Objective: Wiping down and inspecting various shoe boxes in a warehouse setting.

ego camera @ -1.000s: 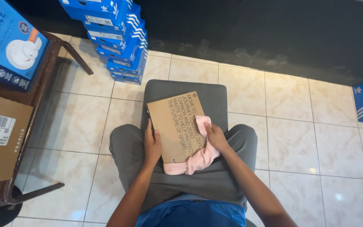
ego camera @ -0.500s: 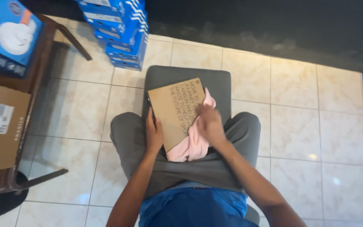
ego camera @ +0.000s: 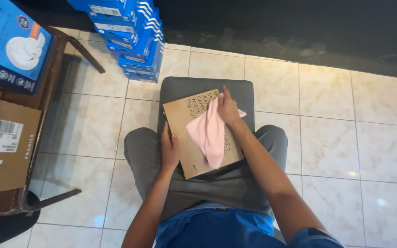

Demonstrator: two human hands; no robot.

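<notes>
The person sits with a flat brown cardboard box, printed with dark lettering, lying across the grey-trousered lap and reaching forward over the near edge of a dark grey padded stool. The clearest change is in the soft pink cloth: a second ago it lay bunched at the box's right-hand edge, half hanging off toward the thigh, whereas now it is spread over the middle of the lid, trailing from the far edge down toward the near right corner. The right hand has travelled with it, from the right edge up to the far edge of the box, and now presses the cloth's upper end flat under closed fingers, so it holds the cloth against the cardboard rather than pinching it free. The left hand has kept its place on the left edge of the box, fingers wrapped narrowly round that edge and steadying it on the lap. Judging from this, a wiping stroke across the lid is under way, with the far part reached and the near left corner uncovered. To the left, a plain brown carton rests on a dark wooden table, and a stack of blue shoe boxes stands on the pale tiled floor beyond the stool.
</notes>
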